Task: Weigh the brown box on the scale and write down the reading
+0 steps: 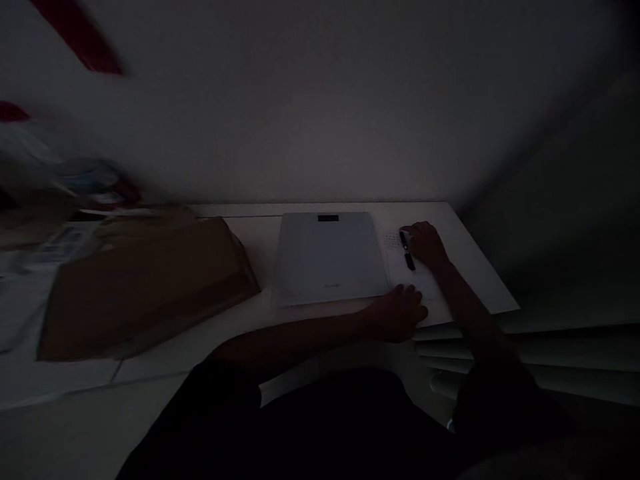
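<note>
The scene is dim. My right hand [427, 243] holds a black pen [407, 251] over a white sheet of paper [407, 273] to the right of a flat white digital scale [327, 260]. My left hand [397, 315] rests on the near edge of that paper, pressing it down beside the scale's front right corner. Both lie on a white table [480, 267].
A brown cardboard box [145, 287], flattened or lying low, sits left of the scale. Papers and blurred red and white items [75, 193] clutter the far left. White slats [525, 360] run under the table's right edge. A plain wall stands behind.
</note>
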A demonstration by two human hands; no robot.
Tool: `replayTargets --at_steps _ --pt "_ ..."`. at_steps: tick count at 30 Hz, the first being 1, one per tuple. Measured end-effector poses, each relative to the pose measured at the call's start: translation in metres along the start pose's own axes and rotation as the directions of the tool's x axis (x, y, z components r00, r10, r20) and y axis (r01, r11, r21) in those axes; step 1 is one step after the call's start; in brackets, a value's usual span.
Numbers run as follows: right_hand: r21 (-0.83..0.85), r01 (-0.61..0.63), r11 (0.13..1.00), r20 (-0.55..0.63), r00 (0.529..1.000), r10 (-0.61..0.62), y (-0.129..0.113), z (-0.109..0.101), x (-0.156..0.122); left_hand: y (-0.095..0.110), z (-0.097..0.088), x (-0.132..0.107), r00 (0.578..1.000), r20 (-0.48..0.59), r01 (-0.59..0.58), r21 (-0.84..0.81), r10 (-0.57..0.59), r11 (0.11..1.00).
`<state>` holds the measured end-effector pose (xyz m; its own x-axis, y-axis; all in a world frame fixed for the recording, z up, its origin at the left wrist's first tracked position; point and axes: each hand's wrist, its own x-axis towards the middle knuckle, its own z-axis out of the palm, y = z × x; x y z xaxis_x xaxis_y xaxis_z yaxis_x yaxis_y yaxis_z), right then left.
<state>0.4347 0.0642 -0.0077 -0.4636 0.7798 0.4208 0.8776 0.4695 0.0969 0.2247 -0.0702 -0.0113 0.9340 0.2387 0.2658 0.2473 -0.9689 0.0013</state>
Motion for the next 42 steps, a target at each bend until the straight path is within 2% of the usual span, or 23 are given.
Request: replayTargets --at_steps 3,5,7,9,12,15,18,21,23,24,25,26,28,29,31,33,35,36,37,38,39,40,42 --pt "0.035 0.013 0.999 -0.079 0.997 -0.010 0.000 0.000 0.001 0.002 -0.002 -0.002 0.999 -0.013 -0.029 0.090 0.031 0.996" --pt "0.028 0.018 0.999 -0.093 0.996 -0.015 0.001 0.000 0.003 0.004 -0.006 -0.007 0.994 -0.064 -0.077 0.177 0.090 0.981" --pt "0.018 0.032 0.999 -0.103 0.994 -0.030 0.001 -0.003 0.005 0.007 -0.014 -0.017 0.983 -0.120 -0.103 0.247 0.136 0.964" --pt "0.013 0.052 0.999 -0.140 0.989 -0.049 -0.001 -0.008 0.009 0.009 -0.025 -0.032 0.978 -0.171 -0.072 0.275 0.122 0.959" --pt "0.038 0.079 0.996 -0.233 0.970 -0.068 -0.013 -0.022 0.018 0.010 -0.049 -0.064 0.971 -0.240 0.049 0.282 0.021 0.958" --pt "0.138 0.063 0.988 -0.338 0.941 -0.013 -0.046 -0.039 0.032 0.010 -0.079 -0.105 0.950 -0.286 0.219 0.313 -0.128 0.924" --pt "0.306 0.116 0.945 -0.411 0.911 0.022 -0.095 -0.055 0.048 0.009 -0.110 -0.149 0.872 -0.409 0.405 0.293 -0.269 0.866" --pt "0.499 0.259 0.827 -0.486 0.874 0.020 -0.150 -0.063 0.066 0.007 -0.137 -0.193 0.710 -0.584 0.605 0.221 -0.392 0.765" --pt "0.641 0.297 0.708 -0.479 0.875 0.066 -0.185 -0.064 0.079 0.007 -0.151 -0.222 0.582 -0.704 0.696 0.171 -0.408 0.697" --pt "0.723 0.309 0.618 -0.454 0.887 0.087 -0.201 -0.063 0.085 0.006 -0.157 -0.237 0.518 -0.771 0.720 0.158 -0.372 0.675" --pt "0.793 0.309 0.525 -0.415 0.905 0.094 -0.217 -0.061 0.091 0.005 -0.162 -0.252 0.445 -0.828 0.755 0.142 -0.341 0.640" --pt "0.845 0.295 0.445 -0.381 0.917 0.116 -0.231 -0.058 0.097 0.004 -0.166 -0.266 0.354 -0.878 0.797 0.102 -0.323 0.595" --pt "0.908 0.222 0.356 -0.275 0.956 0.106 -0.256 -0.049 0.108 0.001 -0.169 -0.295 0.174 -0.926 0.864 -0.019 -0.335 0.503" --pt "0.920 0.186 0.345 -0.229 0.970 0.086 -0.267 -0.043 0.112 -0.001 -0.169 -0.308 0.124 -0.938 0.870 -0.054 -0.323 0.490" --pt "0.941 0.118 0.318 -0.140 0.989 0.047 -0.286 -0.029 0.120 -0.005 -0.164 -0.334 -0.003 -0.953 0.837 -0.168 -0.304 0.520" --pt "0.963 0.039 0.267 -0.048 0.998 0.027 -0.302 -0.013 0.124 -0.011 -0.155 -0.355 -0.117 -0.929 0.803 -0.297 -0.351 0.517" --pt "0.976 -0.040 0.216 0.035 0.999 0.026 -0.317 0.001 0.125 -0.016 -0.141 -0.372 -0.246 -0.855 0.771 -0.459 -0.457 0.442" --pt "0.977 -0.076 0.201 0.073 0.997 0.021 -0.324 0.006 0.125 -0.018 -0.134 -0.378 -0.322 -0.788 0.732 -0.558 -0.524 0.390" --pt "0.975 -0.110 0.193 0.109 0.994 0.014 -0.330 0.010 0.124 -0.020 -0.126 -0.383 -0.378 -0.713 0.688 -0.643 -0.590 0.337" --pt "0.971 -0.141 0.192 0.143 0.990 0.004 -0.335 0.012 0.122 -0.022 -0.119 -0.387 -0.414 -0.641 0.636 -0.712 -0.646 0.298" --pt "0.966 -0.167 0.196 0.172 0.985 -0.007 -0.340 0.012 0.120 -0.023 -0.111 -0.389 -0.432 -0.581 0.584 -0.763 -0.690 0.277" --pt "0.961 -0.186 0.203 0.195 0.980 -0.024 -0.344 0.011 0.117 -0.025 -0.105 -0.390 -0.432 -0.541 0.544 -0.794 -0.722 0.271" --pt "0.958 -0.190 0.216 0.209 0.976 -0.067 -0.351 0.005 0.112 -0.026 -0.095 -0.389 -0.386 -0.515 0.537 -0.800 -0.765 0.268"
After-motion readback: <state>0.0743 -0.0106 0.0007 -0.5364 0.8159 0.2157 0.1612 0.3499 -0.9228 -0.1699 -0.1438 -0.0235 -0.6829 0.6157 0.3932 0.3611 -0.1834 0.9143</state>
